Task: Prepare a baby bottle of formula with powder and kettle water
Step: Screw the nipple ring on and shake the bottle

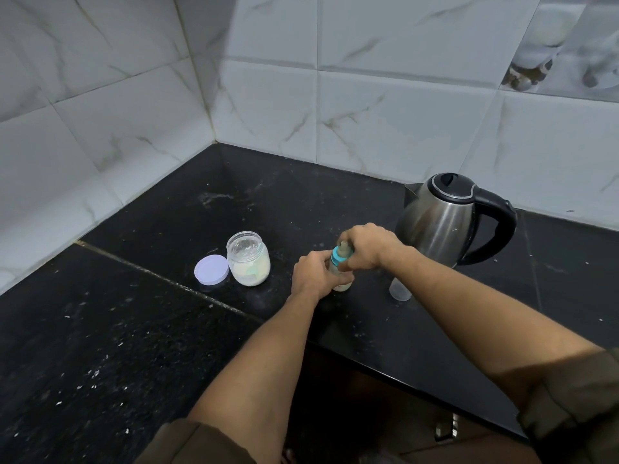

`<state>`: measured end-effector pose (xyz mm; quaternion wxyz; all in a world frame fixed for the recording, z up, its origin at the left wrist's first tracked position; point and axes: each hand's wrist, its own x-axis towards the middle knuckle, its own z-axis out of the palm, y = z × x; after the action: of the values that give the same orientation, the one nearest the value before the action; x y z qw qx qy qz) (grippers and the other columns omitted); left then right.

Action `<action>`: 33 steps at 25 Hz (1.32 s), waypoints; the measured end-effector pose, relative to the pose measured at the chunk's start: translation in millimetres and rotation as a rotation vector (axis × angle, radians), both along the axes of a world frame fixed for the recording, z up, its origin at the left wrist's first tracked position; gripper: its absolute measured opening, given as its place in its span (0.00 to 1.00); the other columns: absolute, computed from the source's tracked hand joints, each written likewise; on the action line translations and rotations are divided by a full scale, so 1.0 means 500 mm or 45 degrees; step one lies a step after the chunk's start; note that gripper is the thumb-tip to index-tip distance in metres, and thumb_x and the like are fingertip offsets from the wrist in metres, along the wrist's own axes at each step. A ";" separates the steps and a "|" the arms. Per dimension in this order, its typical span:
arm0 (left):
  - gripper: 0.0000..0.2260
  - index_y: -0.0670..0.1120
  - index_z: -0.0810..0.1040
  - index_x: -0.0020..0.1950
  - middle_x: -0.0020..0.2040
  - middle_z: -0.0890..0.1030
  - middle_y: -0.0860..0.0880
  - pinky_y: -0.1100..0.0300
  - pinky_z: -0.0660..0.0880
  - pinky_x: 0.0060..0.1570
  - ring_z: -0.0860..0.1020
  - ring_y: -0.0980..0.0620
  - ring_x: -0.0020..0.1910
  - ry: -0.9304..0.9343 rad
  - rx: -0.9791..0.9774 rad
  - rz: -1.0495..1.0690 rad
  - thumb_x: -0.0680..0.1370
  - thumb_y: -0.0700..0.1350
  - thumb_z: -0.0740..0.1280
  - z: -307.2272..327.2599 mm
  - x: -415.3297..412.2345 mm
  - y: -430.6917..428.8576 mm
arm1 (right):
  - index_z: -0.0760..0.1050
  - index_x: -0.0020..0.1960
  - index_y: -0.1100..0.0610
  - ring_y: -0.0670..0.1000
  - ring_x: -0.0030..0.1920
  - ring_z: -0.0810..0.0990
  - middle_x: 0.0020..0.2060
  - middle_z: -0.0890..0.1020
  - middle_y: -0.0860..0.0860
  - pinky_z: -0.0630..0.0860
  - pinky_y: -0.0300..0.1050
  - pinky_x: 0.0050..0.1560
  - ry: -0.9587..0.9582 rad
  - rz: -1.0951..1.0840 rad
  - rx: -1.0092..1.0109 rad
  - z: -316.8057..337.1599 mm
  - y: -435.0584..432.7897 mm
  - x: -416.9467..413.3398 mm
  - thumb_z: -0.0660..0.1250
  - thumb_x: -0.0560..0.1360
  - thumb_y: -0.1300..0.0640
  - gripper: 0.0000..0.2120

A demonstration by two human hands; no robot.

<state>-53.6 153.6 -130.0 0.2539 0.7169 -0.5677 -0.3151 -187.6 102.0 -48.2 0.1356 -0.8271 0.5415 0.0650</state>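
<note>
Standing upright on the black stone counter [134,329], the clear baby bottle [337,259] with a teal collar and nipple sits between both hands. The left hand [310,272] curls its fingers round the bottle's body, forearm stretched forward. The right hand [366,246] arches over the top, wrist bent, fingers gripping the collar. An open glass jar [248,259] of pale powder stands to the left, its lavender lid [211,269] just beside it. The steel kettle [438,219] stands behind the right wrist, near a clear plastic cap [399,289].
</note>
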 end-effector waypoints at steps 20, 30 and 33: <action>0.18 0.55 0.86 0.56 0.44 0.86 0.55 0.52 0.81 0.54 0.84 0.53 0.49 -0.072 0.013 -0.004 0.68 0.56 0.81 0.008 -0.003 -0.005 | 0.81 0.60 0.54 0.53 0.46 0.82 0.48 0.83 0.51 0.83 0.48 0.46 0.059 -0.035 -0.105 0.010 0.012 0.019 0.75 0.71 0.46 0.21; 0.15 0.53 0.85 0.56 0.48 0.87 0.51 0.51 0.80 0.55 0.83 0.49 0.52 -0.101 0.023 0.040 0.71 0.53 0.79 0.005 -0.008 -0.004 | 0.78 0.50 0.56 0.53 0.41 0.81 0.42 0.81 0.52 0.78 0.46 0.38 -0.180 -0.479 -0.153 -0.031 0.053 0.053 0.73 0.70 0.46 0.16; 0.17 0.53 0.85 0.54 0.46 0.87 0.52 0.50 0.81 0.55 0.84 0.50 0.51 -0.032 0.030 0.074 0.68 0.56 0.82 -0.001 -0.015 -0.005 | 0.75 0.60 0.55 0.53 0.36 0.84 0.46 0.82 0.52 0.84 0.47 0.37 -0.232 -0.443 0.062 -0.011 0.043 0.018 0.74 0.68 0.42 0.26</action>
<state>-61.3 151.3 -130.6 0.2473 0.7399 -0.5461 -0.3053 -178.6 123.3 -53.5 0.2132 -0.7199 0.6602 -0.0213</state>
